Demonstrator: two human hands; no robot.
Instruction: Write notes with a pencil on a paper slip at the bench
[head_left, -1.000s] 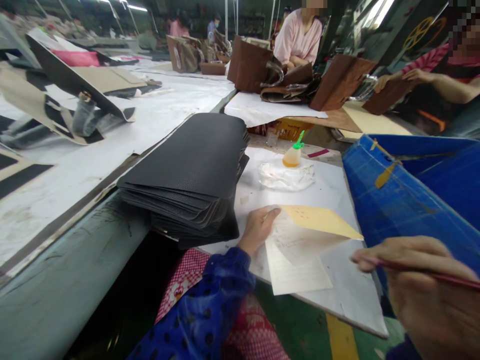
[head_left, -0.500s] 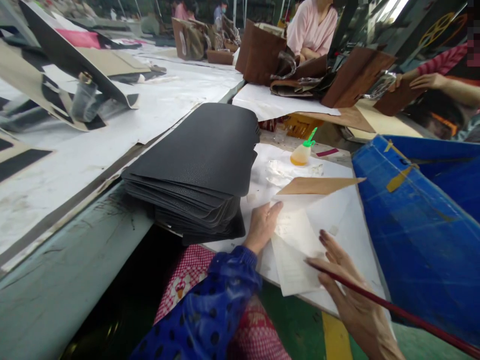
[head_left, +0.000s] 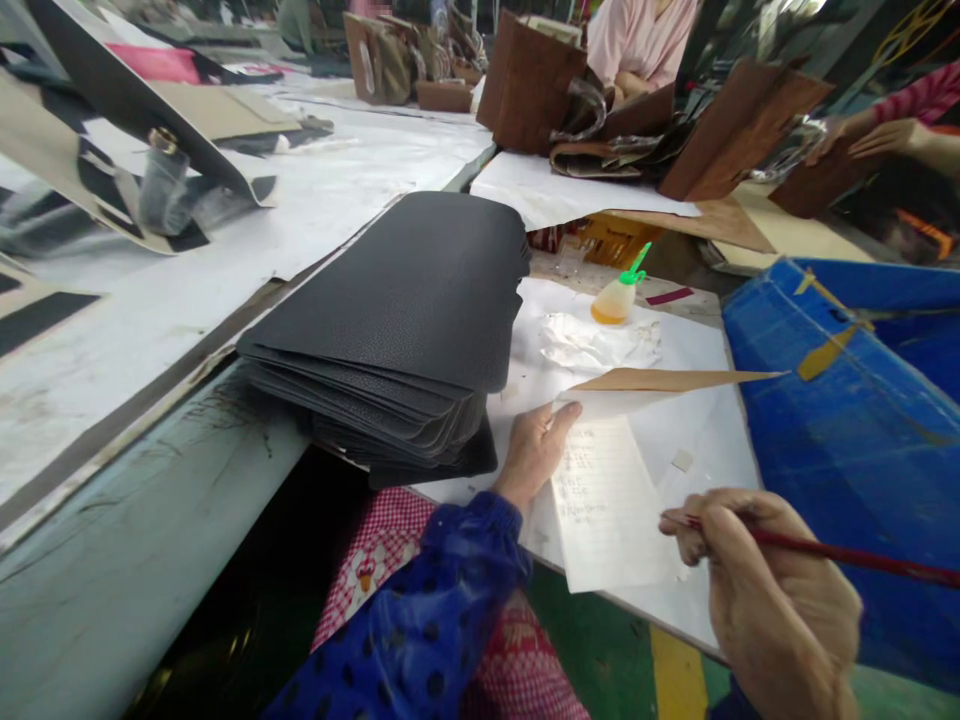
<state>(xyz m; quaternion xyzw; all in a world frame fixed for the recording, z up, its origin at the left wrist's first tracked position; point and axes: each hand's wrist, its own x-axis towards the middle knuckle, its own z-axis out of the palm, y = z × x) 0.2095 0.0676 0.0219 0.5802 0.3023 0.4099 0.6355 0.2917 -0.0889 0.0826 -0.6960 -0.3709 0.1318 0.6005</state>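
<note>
A lined notebook (head_left: 600, 510) lies open on the white-covered board, its left page bearing rows of handwriting. Its brown cover (head_left: 637, 380) stands partly raised at the far side. My left hand (head_left: 534, 448) grips the notebook's left edge, thumb on top and the other fingers partly hidden. To the right of the page, my right hand (head_left: 772, 590) is closed around a thin dark red pen-like stick (head_left: 840, 550). Its tip points left at the page, and I cannot tell whether it touches.
A stack of black leather-like panels (head_left: 397, 290) rises left of the notebook. Beyond it stands a small green-capped bottle (head_left: 616, 298) beside crumpled white paper (head_left: 592, 340). A blue bin (head_left: 840, 450) borders the right. Brown bags (head_left: 532, 85) and two people occupy the far side.
My right hand has gone from spread fingers, with the stick across it, to a closed grip on the stick. The notebook's cover has tilted lower and its writing shows more clearly.
</note>
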